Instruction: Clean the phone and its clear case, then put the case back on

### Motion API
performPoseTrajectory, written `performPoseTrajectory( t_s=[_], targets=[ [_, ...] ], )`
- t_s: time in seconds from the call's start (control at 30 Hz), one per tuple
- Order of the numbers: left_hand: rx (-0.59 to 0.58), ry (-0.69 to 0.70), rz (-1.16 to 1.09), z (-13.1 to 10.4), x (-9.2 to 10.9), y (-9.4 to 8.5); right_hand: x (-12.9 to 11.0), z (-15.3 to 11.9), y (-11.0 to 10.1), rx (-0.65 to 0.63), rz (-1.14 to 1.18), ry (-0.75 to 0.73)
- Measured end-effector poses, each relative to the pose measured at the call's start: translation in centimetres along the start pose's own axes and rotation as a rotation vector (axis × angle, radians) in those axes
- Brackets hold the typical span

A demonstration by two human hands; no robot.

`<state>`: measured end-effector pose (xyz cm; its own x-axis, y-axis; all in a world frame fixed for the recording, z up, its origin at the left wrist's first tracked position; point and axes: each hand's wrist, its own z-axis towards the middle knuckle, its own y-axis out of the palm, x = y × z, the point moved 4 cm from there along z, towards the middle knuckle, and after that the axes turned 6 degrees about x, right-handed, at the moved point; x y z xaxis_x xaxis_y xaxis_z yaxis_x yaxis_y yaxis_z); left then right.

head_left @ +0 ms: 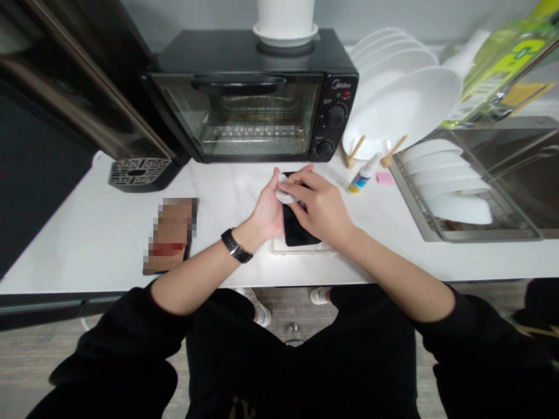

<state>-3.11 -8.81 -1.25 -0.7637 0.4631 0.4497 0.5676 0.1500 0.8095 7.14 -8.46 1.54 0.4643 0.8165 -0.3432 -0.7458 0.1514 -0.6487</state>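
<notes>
A phone with a black screen point(299, 231) is between my hands above the white counter. My left hand point(266, 212) grips it along the left edge, thumb pointing up, most fingers hidden behind it. My right hand point(325, 206) pinches a white wipe point(285, 195) and presses it on the upper part of the screen. The wipe is crumpled and partly covered by my fingers. Beneath the phone lies a clear, flat, tray-like piece point(283, 251), of which only the lower rim shows. A small bottle with a white nozzle point(360, 180) stands right of my right hand.
A black toaster oven point(257, 116) stands behind my hands. A blurred-out phone-like slab point(172, 233) lies left. White plates point(402, 99) lean in a wooden rack at the back right, near a pink note point(385, 178). A sink rack point(489, 233) holds bowls at right.
</notes>
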Motion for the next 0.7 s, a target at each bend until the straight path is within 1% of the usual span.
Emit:
performPoseTrajectory(
  t_s=[0.07, 0.13, 0.23, 0.37, 0.5, 0.6, 0.7],
  targets=[
    [-0.006, 0.018, 0.012, 0.0, -0.1, -0.1, -0.6, -0.9, 0.3, -0.033, -0.004, -0.018],
    [0.032, 0.007, 0.028, 0.1, -0.3, -0.5, -1.0, -1.8, 0.3, -0.058, -0.002, -0.023],
    [0.079, 0.019, 0.064, 0.0, -0.4, -0.8, -1.5, -3.1, -0.1, -0.058, 0.031, -0.038],
    [0.062, 0.075, 0.118, -0.1, 0.1, -0.6, -2.4, -4.8, -0.8, -0.078, 0.071, -0.065],
    [0.029, 0.075, 0.135, -0.2, 0.5, -0.3, -3.1, -6.3, -1.8, -0.076, 0.091, -0.138],
    [0.005, 0.062, 0.102, -0.2, 0.7, -0.3, -2.6, -6.8, -2.7, -0.089, 0.103, -0.149],
    [0.002, 0.048, 0.083, -0.2, 0.7, -0.3, -0.9, -6.6, -3.9, -0.066, 0.087, -0.108]
  ],
)
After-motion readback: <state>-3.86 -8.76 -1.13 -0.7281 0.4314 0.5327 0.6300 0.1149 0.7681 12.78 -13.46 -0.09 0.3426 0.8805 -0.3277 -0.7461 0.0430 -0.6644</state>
